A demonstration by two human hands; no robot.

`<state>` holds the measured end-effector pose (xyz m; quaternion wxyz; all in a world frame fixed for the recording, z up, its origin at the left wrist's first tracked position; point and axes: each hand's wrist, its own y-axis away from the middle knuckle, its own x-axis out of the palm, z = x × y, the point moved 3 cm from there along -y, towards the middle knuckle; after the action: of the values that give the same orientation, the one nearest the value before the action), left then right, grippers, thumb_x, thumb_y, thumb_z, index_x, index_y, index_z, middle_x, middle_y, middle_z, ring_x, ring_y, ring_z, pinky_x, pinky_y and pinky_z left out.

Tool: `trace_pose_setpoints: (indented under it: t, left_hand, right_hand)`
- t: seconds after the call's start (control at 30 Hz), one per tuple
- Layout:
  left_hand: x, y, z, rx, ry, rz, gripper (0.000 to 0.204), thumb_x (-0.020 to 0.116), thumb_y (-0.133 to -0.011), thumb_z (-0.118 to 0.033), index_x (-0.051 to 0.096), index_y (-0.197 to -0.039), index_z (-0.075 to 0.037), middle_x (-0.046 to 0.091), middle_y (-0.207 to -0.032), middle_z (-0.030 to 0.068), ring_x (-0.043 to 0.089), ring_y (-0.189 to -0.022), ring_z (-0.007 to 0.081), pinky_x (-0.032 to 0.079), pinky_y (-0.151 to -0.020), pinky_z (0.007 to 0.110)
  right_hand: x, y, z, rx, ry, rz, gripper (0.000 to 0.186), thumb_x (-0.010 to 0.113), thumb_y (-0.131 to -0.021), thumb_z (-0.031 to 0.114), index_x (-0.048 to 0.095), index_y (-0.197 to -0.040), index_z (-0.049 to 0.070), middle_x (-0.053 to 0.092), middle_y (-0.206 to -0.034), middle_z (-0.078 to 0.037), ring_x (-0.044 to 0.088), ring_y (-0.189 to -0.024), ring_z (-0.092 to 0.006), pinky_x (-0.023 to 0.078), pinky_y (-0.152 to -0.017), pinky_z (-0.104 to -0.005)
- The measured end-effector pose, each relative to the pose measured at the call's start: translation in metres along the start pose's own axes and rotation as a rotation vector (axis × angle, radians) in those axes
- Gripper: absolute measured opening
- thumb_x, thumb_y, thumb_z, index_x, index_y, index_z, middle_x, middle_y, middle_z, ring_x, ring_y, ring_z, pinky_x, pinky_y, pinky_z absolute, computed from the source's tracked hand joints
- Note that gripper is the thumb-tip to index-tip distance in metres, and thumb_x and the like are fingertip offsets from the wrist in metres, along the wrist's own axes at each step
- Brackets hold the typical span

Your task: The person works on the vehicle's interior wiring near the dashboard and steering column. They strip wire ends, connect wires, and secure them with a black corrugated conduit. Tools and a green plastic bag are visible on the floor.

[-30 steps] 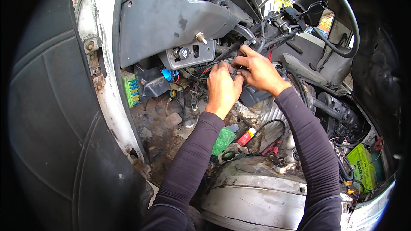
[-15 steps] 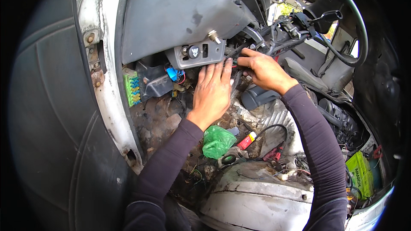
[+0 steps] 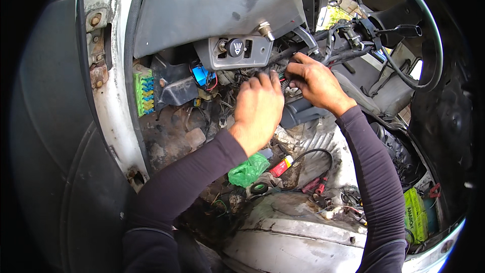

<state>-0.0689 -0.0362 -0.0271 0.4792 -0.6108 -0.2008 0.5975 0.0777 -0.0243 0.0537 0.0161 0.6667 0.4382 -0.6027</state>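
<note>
Under a grey dashboard [image 3: 202,10], both of my hands are at a bundle of wires [image 3: 282,80], of which a short red piece shows between them. My left hand [image 3: 259,105] is closed, its fingers curled over the wires and the tips mostly hidden. Just to its right, my right hand [image 3: 322,87] pinches at the same wires, thumb and fingers bent together. A switch panel [image 3: 240,61] with a round black knob sits right above my left hand. Below my right hand lies a dark grey steering column cover [image 3: 299,113].
A steering wheel [image 3: 435,35] stands at the upper right. At the left is a green fuse box [image 3: 144,93] near a blue relay [image 3: 200,75]. On the dirty floor lie a green plastic bag [image 3: 248,170], a red tube [image 3: 281,167] and red clamps [image 3: 317,186]. A green battery [image 3: 415,215] is lower right.
My left hand, flat with fingers stretched half a second ago, has curled its fingers at the wires. My right hand stays pinched beside it. The whole view has shifted slightly.
</note>
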Motion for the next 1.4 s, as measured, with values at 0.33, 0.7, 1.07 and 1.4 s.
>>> trace_pose_setpoints:
  t: [0.33, 0.7, 1.07, 1.4]
  left_hand:
    - [0.006, -0.008, 0.008, 0.051, 0.329, -0.119, 0.045, 0.057, -0.098, -0.012, 0.053, -0.137, 0.011, 0.056, -0.142, 0.0291, 0.061, -0.126, 0.037, 0.05, -0.104, 0.046]
    - [0.046, -0.036, 0.02, 0.085, 0.471, -0.23, 0.021, 0.061, -0.087, -0.013, 0.073, -0.095, 0.002, 0.073, -0.093, 0.0231, 0.073, -0.092, 0.0372, 0.055, -0.085, 0.051]
    - [0.059, -0.026, 0.036, 0.156, 0.85, -0.183, 0.023, 0.068, -0.093, -0.018, 0.073, -0.102, 0.002, 0.069, -0.089, 0.0256, 0.066, -0.093, 0.0435, 0.048, -0.087, 0.053]
    - [0.064, -0.031, 0.03, -0.114, 1.104, -0.064, 0.039, 0.077, -0.091, -0.029, 0.075, -0.109, 0.005, 0.074, -0.1, 0.0274, 0.074, -0.096, 0.0413, 0.056, -0.085, 0.045]
  right_hand:
    - [0.0, -0.007, 0.0, 0.015, 0.016, 0.018, 0.031, 0.072, -0.08, -0.001, 0.071, -0.11, 0.005, 0.061, -0.109, -0.016, 0.065, -0.104, -0.0414, 0.053, -0.087, -0.0497]
    - [0.005, -0.01, -0.002, 0.067, 0.071, 0.068, 0.028, 0.075, -0.078, 0.002, 0.072, -0.106, 0.006, 0.064, -0.108, -0.013, 0.066, -0.104, -0.0392, 0.053, -0.089, -0.0484]
    - [0.013, -0.015, -0.013, 0.233, -0.097, -0.077, 0.019, 0.078, -0.076, 0.003, 0.068, -0.092, 0.003, 0.065, -0.098, -0.012, 0.065, -0.101, -0.0374, 0.051, -0.085, -0.0455]
    - [0.044, 0.038, 0.018, 0.345, -0.103, -0.604, 0.03, 0.077, -0.082, 0.002, 0.067, -0.11, 0.004, 0.06, -0.105, -0.015, 0.066, -0.086, -0.0358, 0.055, -0.078, -0.0434]
